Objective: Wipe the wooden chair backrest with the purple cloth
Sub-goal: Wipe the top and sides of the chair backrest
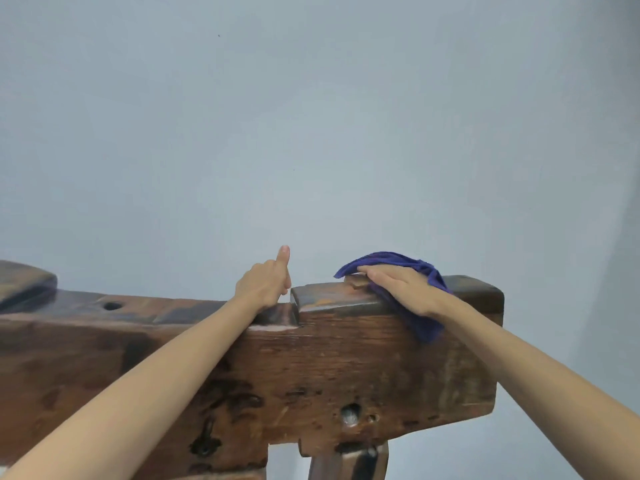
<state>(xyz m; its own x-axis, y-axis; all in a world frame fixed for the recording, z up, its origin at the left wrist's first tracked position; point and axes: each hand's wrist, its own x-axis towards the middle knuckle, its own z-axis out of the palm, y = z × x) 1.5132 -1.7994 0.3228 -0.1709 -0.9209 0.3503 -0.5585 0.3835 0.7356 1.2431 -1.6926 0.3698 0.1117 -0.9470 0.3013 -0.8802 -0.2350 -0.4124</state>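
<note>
The wooden chair backrest (329,368) is a thick, dark, worn plank running across the lower half of the view, with a raised block on its right top edge. My right hand (398,289) presses the purple cloth (427,271) flat onto that raised top edge; part of the cloth hangs down the front face. My left hand (265,284) rests on the lower step of the top edge just left of the block, thumb pointing up, fingers curled over the far side and hidden.
A plain pale grey-blue wall (311,116) stands right behind the backrest. A wooden upright (349,462) supports the plank at the bottom. Another raised block (24,282) sits at the far left end. Holes and cracks mark the wood.
</note>
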